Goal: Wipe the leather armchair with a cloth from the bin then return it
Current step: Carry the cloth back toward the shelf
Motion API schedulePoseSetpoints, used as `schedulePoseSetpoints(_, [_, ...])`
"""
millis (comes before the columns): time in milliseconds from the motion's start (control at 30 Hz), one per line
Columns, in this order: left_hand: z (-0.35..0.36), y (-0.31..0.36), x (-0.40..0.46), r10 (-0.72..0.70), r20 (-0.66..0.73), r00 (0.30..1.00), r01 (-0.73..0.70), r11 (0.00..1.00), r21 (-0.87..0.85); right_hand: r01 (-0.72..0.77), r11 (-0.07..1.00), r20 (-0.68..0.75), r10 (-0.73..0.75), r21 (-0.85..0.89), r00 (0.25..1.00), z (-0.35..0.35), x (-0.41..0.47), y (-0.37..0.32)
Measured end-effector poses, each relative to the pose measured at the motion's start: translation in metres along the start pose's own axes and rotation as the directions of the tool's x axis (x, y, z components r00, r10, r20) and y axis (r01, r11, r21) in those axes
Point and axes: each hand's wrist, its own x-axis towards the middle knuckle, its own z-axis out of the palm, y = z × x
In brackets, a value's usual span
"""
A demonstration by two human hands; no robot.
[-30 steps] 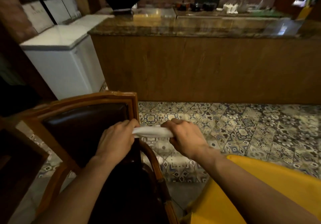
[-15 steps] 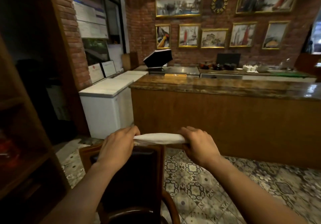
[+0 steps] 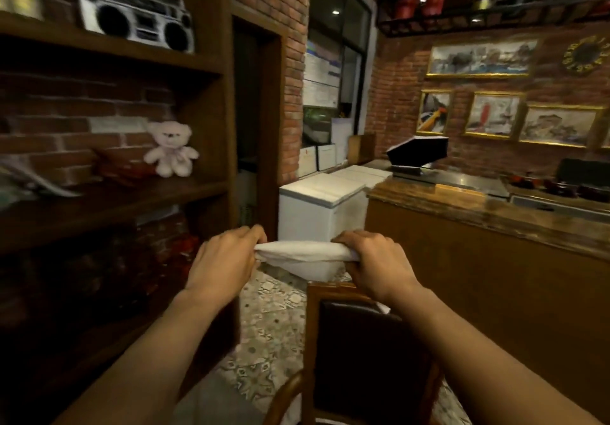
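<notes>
We've got both hands, left [image 3: 227, 261] & right [image 3: 376, 264], clenched on the ends of the white cloth [image 3: 305, 259], stretched just above the armchair [image 3: 363, 352] back, so wiping looks done w/ the bin, not visible, next.

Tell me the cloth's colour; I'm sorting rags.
White, plain; the cloth shows in the head view.

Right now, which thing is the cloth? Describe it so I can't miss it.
Start at the dark leather armchair with the wooden frame at bottom centre. Just above its backrest, the left hand and right hand grip a folded white cloth stretched between them. It is the only soft, sagging white thing; the white chest freezer behind is rigid.
</notes>
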Motion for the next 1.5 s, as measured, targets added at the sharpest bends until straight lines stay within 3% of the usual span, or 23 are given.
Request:
schedulePoseSetpoints(367, [-0.16,-0.274,-0.155,-0.355,-0.123,0.927,0.375,0.891,0.254,0.363,0.901,-0.049,-0.362,0.236,0.931,0.073,0.12,-0.338])
schedulePoseSetpoints(700, [-0.272,-0.383,-0.335,-0.615,-0.253,0.746,0.659,0.629,0.413,0.643,0.645,-0.126,-0.659,0.414,0.742,0.109,0.113,-0.589])
schedulePoseSetpoints(867, [-0.288,-0.413,-0.382,-0.68,-0.285,0.676,0.725,0.544,0.422,0.692,0.535,-0.168,-0.72,0.485,0.674,0.134,0.108,-0.657])
schedulePoseSetpoints(1033, [-0.282,-0.454,-0.393,-0.702,-0.294,0.648,0.743,0.5,0.445,0.691,0.491,-0.178,-0.732,0.531,0.657,0.17,0.125,-0.695])
schedulePoseSetpoints(1333, [-0.233,-0.541,-0.385,-0.798,-0.186,0.573,0.772,0.45,0.45,0.657,0.43,-0.111,-0.78,0.619,0.615,0.275,0.173,-0.742])
schedulePoseSetpoints(1500, [-0.185,-0.582,-0.41,-0.86,-0.071,0.505,0.788,0.426,0.444,0.606,0.462,0.016,-0.804,0.647,0.595,0.338,0.165,-0.76])
